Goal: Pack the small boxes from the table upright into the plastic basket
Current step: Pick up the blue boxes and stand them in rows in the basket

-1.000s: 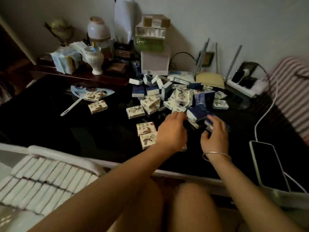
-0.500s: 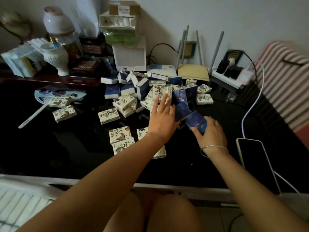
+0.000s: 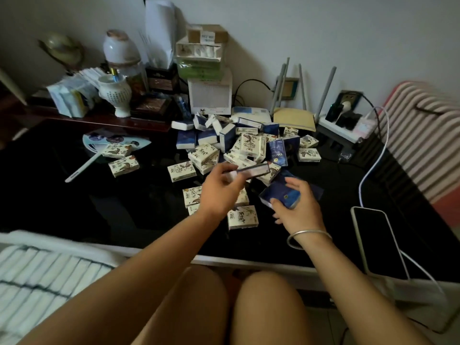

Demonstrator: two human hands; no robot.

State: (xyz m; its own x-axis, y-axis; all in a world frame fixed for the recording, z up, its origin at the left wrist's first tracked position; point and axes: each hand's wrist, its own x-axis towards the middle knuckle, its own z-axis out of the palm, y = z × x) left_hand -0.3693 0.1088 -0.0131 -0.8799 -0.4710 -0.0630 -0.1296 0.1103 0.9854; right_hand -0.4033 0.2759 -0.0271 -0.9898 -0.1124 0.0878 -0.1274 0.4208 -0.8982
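The left hand (image 3: 220,192) pinches one small box (image 3: 254,170) between thumb and fingertips, lifted above the black tabletop (image 3: 99,200); the box shows its narrow edge to the camera, and its long axis runs across the view, the right end a little higher than the left; it is blurred, so its print cannot be read. The right hand (image 3: 300,215), a bracelet (image 3: 308,235) at its wrist, curls its fingers round dark blue boxes (image 3: 278,192) with a broad face turned up; whether it holds one or several cannot be told. Both hands hang over the near side of the pile of boxes (image 3: 249,145), cream and blue ones lying flat, on edge and leaning at all angles in the middle of the tabletop; a cream box (image 3: 242,216) lies flat just below and between the hands. The plastic basket (image 3: 49,241) sits at the lower left, beside the tabletop's near edge, its white rim showing; white rows stand packed inside it. A phone (image 3: 373,242) lies face up at the right.
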